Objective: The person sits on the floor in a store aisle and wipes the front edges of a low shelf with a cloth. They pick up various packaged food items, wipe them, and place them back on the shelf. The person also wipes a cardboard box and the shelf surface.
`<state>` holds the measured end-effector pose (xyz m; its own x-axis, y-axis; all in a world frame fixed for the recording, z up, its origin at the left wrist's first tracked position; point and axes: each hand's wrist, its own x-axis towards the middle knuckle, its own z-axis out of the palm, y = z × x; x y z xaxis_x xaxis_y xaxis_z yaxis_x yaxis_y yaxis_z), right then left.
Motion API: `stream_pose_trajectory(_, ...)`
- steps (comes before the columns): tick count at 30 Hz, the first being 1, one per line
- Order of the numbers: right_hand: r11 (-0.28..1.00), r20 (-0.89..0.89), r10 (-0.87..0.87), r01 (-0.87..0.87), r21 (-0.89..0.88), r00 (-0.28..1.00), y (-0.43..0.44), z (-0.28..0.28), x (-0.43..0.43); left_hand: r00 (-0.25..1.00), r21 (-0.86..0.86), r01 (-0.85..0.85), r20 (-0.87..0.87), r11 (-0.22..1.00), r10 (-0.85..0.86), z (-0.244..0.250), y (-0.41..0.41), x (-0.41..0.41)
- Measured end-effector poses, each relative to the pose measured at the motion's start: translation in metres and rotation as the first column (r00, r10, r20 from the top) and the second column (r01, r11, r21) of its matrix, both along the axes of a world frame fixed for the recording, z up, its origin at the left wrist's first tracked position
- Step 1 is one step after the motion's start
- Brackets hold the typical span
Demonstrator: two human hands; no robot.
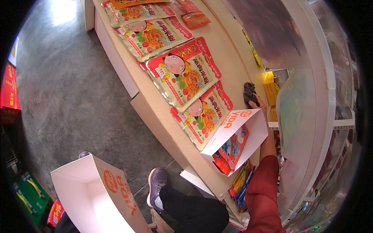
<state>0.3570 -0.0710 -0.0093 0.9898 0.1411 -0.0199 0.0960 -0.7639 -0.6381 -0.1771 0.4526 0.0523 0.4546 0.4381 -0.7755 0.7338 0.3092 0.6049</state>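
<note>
My right hand [258,102] presses a dark, crumpled rag [249,92] onto the pale wooden shelf [236,70], near its back edge. A white carton with orange printing [251,129] stands on the shelf in front of my right forearm and partly hides the wrist. Red and blue packets [235,145] sit inside this carton. Beside the rag lies an overlapping row of red and cream food pouches [186,78]. My left hand is out of view. At the lower left an open white carton [110,180] with orange printing shows a bare inside.
Yellow boxes [270,87] stand behind the shelf, next to a curved translucent plastic sheet [304,107]. Orange packets [195,19] lie at the far end. Colourful packets [242,186] fill a lower spot near my sleeve. Green [32,195] and red cartons [9,87] line the grey floor's left side.
</note>
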Motion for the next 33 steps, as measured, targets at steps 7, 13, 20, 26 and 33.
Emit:
stream_pose_trajectory(7,0.992,0.018,-0.094,0.095,-0.085,0.995,-0.038,-0.010,-0.009,0.940,0.250,0.307,0.069,0.918,-0.333,-0.001,-0.001,-0.015)
stream_pose_trajectory(13,0.938,0.107,-0.172,0.196,-0.285,0.979,-0.033,-0.011,-0.056,0.910,0.238,0.349,0.146,0.906,-0.389,0.012,0.000,-0.027)
stream_pose_trajectory(20,0.844,0.164,-0.255,0.302,-0.442,0.953,-0.016,-0.014,-0.106,0.924,-0.409,-0.132,0.279,0.903,0.262,0.040,-0.022,0.021)
stream_pose_trajectory(26,0.792,0.226,-0.357,0.421,-0.441,0.907,0.011,-0.011,-0.139,0.866,-0.449,-0.157,0.366,0.880,0.341,0.036,-0.018,0.015)
stream_pose_trajectory(33,0.808,0.307,-0.335,0.439,-0.393,0.891,0.027,-0.008,-0.202,0.829,-0.454,-0.091,0.459,0.886,0.320,0.018,-0.013,0.015)
